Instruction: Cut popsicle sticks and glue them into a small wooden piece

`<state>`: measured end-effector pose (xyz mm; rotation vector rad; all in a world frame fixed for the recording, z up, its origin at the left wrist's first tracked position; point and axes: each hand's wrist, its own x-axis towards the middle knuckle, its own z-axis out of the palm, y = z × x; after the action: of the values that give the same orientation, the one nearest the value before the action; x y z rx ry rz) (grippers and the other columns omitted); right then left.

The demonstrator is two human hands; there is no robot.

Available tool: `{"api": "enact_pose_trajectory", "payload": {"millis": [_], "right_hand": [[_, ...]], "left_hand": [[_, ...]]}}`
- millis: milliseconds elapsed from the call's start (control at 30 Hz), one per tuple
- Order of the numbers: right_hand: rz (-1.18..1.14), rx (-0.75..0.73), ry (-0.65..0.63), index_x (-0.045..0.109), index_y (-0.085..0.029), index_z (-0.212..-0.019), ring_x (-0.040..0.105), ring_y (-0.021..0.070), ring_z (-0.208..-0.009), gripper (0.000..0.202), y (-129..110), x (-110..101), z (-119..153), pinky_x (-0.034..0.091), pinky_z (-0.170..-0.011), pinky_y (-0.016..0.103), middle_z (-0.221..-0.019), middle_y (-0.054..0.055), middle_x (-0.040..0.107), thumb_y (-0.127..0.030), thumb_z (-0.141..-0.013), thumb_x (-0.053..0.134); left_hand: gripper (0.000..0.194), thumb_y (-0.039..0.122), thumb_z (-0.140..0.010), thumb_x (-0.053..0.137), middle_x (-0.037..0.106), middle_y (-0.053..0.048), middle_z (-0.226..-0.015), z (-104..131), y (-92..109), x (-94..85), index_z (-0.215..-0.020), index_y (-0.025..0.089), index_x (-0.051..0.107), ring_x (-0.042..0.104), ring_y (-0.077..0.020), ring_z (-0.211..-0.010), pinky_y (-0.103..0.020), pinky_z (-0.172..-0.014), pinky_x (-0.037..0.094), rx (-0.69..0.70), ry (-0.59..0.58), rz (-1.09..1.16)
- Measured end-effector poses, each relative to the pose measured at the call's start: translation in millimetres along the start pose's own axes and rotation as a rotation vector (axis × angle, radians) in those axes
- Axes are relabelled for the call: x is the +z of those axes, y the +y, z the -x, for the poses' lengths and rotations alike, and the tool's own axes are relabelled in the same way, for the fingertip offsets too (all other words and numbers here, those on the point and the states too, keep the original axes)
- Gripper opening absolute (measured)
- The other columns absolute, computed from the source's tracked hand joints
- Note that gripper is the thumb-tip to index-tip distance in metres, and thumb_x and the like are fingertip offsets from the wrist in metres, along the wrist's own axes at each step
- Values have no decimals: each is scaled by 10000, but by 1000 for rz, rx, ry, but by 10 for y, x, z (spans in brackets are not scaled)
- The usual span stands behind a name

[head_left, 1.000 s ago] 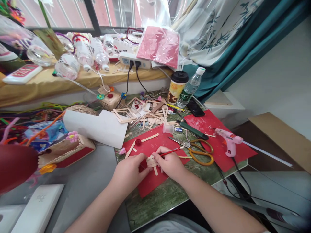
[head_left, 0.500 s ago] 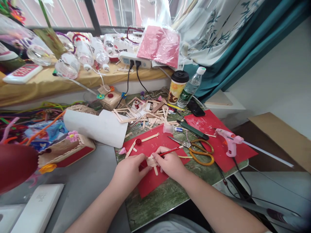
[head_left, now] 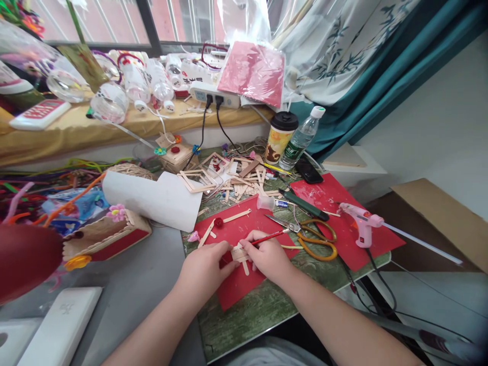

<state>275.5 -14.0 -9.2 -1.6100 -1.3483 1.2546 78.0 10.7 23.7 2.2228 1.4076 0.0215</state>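
Observation:
My left hand (head_left: 204,269) presses down on a small piece made of wooden craft sticks (head_left: 240,255) that lies on a red sheet (head_left: 238,284). My right hand (head_left: 269,256) grips a thin red pencil (head_left: 269,237) and rests its tip end on the same stick piece. Both hands meet over it near the front of the green mat (head_left: 259,310). A small red pompom (head_left: 217,222) and loose sticks (head_left: 234,217) lie on the red sheet just beyond my fingers.
Orange-handled scissors (head_left: 314,239), a pink glue gun (head_left: 360,223), a green-handled knife (head_left: 303,204) and a small glue bottle (head_left: 267,203) lie right of my hands. A heap of wooden sticks (head_left: 232,178), a paper cup (head_left: 281,137) and water bottle (head_left: 299,140) stand behind. A white roll (head_left: 152,198) lies at left.
Both hands stay on the stick piece with barely any shift. The view has drifted slightly.

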Motion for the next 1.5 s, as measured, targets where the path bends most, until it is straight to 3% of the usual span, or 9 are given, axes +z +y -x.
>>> {"api": "enact_pose_trajectory", "payload": {"millis": [1500], "right_hand": [[100,-26,12,569,-238,-785,556,112,-392,258,6,1,-1,394,-414,208,-542,-65,570,-407,-979,562]], "left_hand": [[254,455,-868,673,667,24,-788,2,-54,38,-823,252,528,590,-172,-723,-271,-571,233,16,12,6]]}}
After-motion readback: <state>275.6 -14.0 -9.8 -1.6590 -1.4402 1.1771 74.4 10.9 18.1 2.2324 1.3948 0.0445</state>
